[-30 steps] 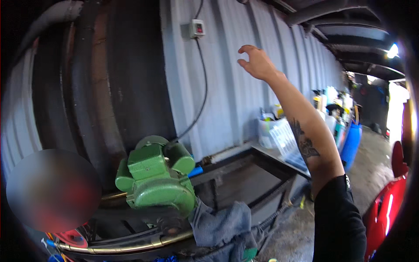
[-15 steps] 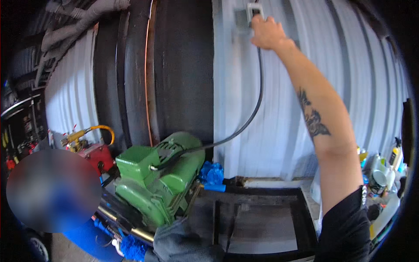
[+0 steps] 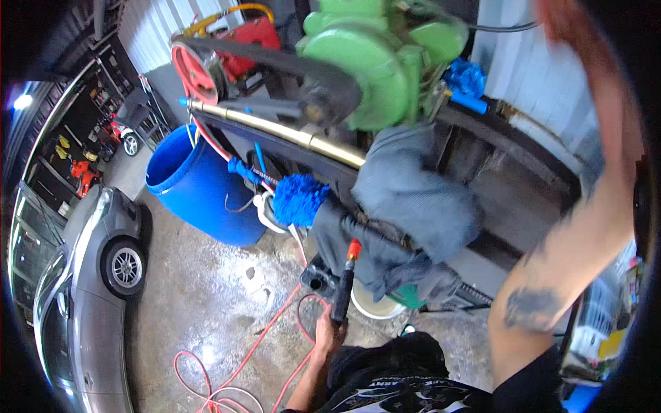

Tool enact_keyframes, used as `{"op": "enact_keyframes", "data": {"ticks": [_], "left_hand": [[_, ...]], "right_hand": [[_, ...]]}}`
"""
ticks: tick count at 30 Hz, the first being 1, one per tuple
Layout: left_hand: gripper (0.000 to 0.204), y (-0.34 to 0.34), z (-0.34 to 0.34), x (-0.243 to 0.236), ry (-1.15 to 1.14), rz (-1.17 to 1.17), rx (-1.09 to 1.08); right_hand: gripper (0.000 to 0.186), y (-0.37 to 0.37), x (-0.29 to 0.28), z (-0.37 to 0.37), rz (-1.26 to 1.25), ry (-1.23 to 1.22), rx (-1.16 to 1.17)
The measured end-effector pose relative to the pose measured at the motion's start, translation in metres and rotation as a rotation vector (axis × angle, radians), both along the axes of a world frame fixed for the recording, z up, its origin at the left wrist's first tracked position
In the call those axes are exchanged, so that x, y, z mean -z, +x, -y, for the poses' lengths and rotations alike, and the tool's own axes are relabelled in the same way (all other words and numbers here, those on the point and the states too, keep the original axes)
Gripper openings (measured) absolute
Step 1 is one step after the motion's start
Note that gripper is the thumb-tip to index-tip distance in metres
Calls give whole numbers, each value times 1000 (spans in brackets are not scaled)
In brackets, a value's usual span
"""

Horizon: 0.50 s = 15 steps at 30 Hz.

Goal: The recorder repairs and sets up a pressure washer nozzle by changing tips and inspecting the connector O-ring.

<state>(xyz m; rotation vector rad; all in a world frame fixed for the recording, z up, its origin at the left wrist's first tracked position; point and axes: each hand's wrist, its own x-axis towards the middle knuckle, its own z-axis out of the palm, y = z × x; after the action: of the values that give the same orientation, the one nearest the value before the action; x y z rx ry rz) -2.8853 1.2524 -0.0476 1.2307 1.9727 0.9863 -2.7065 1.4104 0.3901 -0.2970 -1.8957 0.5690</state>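
My left hand (image 3: pixel 329 335) is wrapped round the black handle of a spray gun (image 3: pixel 345 283) with an orange-red tip, held low in front of my body. My right hand (image 3: pixel 568 24) is raised at the upper right, in front of the corrugated wall. It is smeared by motion and cut by the picture's edge, so its fingers cannot be made out. A green electric motor (image 3: pixel 365 72) stands at the top, with a belt running left to a red pump (image 3: pixel 251 45). Grey cloths (image 3: pixel 413 186) hang over the frame below the motor.
A blue barrel (image 3: pixel 206 196) stands left of the frame, near a fluffy blue wash mitt (image 3: pixel 301 198). Red hose (image 3: pixel 213 392) lies looped on the wet floor. A silver car (image 3: pixel 96 323) is at the left. A white bucket (image 3: pixel 377 303) sits below the cloths. Bottles (image 3: pixel 606 323) crowd the right edge.
My view has swung down and left. My right hand has come away from the grey switch box on the wall. My left hand and the spray gun have come into view.
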Motion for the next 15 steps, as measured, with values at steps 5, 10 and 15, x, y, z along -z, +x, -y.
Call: {"op": "enact_keyframes", "data": {"ticks": [5,10,15], "left_hand": [[26,-52,58,33,63,86,106],[29,-47,68,-11,209,209,432],[61,-22,85,11,179,234,717]], "right_hand": [[21,-25,183,59,726,-574,-297],[43,-16,386,133,38,-1435,116],[56,-62,374,159,-317,-1546,42]]}}
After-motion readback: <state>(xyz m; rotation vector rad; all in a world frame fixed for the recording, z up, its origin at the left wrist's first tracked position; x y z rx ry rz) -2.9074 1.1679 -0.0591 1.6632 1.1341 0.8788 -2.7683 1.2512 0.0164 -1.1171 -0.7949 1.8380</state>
